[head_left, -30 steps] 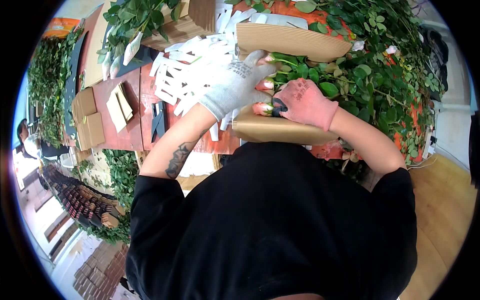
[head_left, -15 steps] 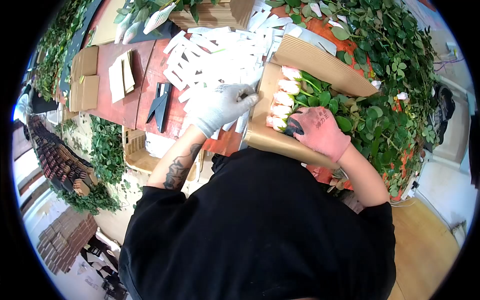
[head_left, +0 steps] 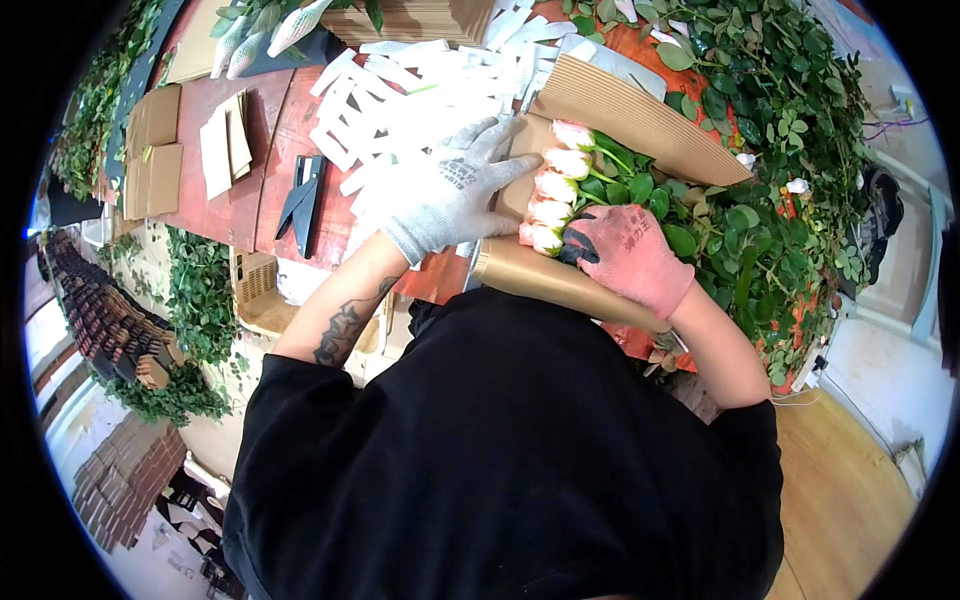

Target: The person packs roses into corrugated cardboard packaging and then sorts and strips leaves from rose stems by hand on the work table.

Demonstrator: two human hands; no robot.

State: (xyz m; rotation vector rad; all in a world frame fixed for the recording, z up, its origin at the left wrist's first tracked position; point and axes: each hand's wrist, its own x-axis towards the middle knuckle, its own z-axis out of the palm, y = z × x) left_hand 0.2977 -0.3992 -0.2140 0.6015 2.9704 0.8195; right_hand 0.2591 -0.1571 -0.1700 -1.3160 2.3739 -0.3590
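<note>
My left hand (head_left: 455, 190), in a pale grey glove, has its fingers spread. Its fingertips touch the left end of a brown corrugated cardboard wrapper (head_left: 640, 125), beside the flower heads. Inside the wrapper, a row of pale pink roses (head_left: 553, 186) lies with heads to the left and leafy stems to the right. My right hand (head_left: 628, 255), in a pink glove with dark fingertips, is curled round the rose (head_left: 541, 238) nearest my body, just behind its head. The fingertips there are partly hidden. The wrapper's near flap (head_left: 560, 285) curves up below that hand.
White paper strips (head_left: 380, 110) are heaped on the red table (head_left: 215, 205) left of the wrapper. A black stapler-like tool (head_left: 302, 205) and cardboard pieces (head_left: 225, 145) lie farther left. Leafy stems (head_left: 790, 130) pile up at right. Netted rosebuds (head_left: 297, 27) are at the top.
My left hand has opened from a loose curl, spreading its fingers onto the wrapper's left end. The right hand stays at the roses. The whole view has shifted slightly.
</note>
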